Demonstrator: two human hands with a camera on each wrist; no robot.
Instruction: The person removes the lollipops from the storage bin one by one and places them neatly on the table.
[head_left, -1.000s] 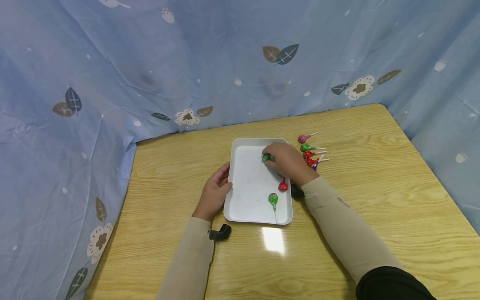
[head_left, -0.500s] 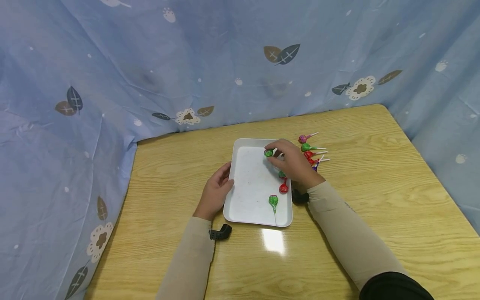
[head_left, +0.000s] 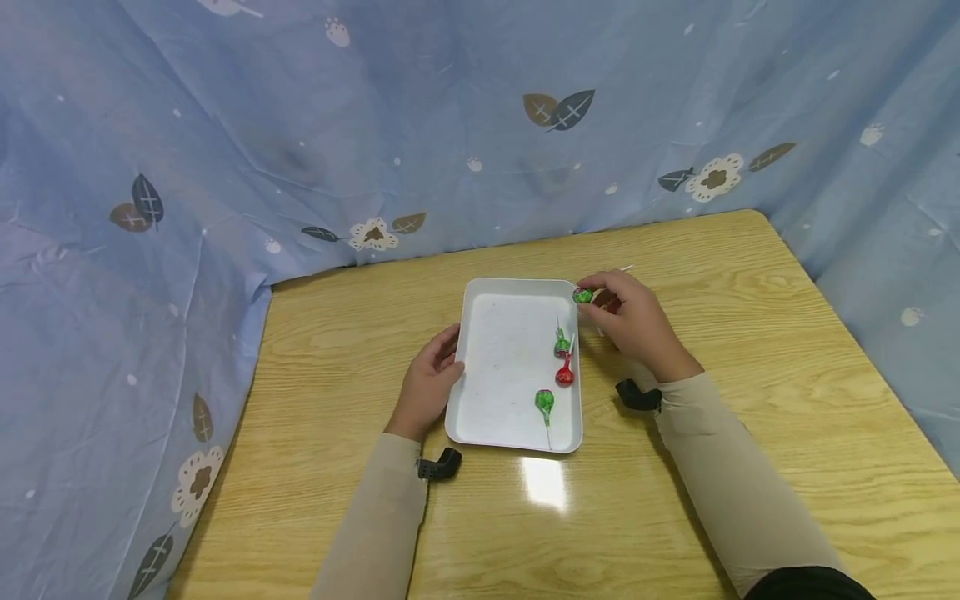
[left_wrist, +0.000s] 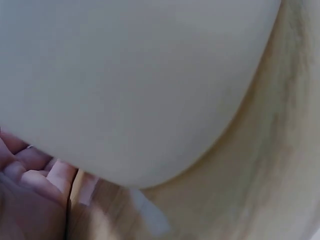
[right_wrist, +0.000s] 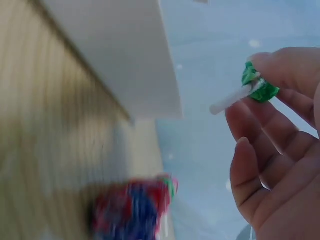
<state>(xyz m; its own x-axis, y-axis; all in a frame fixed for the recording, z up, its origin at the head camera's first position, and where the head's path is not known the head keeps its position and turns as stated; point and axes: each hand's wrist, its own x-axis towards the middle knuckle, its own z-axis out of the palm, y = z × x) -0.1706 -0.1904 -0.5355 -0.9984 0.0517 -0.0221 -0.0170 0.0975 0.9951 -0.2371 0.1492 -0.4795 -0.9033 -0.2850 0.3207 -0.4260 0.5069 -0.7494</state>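
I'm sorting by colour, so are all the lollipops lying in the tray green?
No, a red lollipop lies in the white tray along with two green ones.

green lollipop point(head_left: 582, 296) | red lollipop point(head_left: 565, 373) | white tray point(head_left: 498, 367) | yellow wood-grain table point(head_left: 337, 350) | blue flowered curtain point(head_left: 450, 100)

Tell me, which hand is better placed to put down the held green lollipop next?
The right hand, I'd judge: it pinches that green lollipop near the far right corner of the white tray. The left hand holds the tray's left side, so using it would probably mean letting go.
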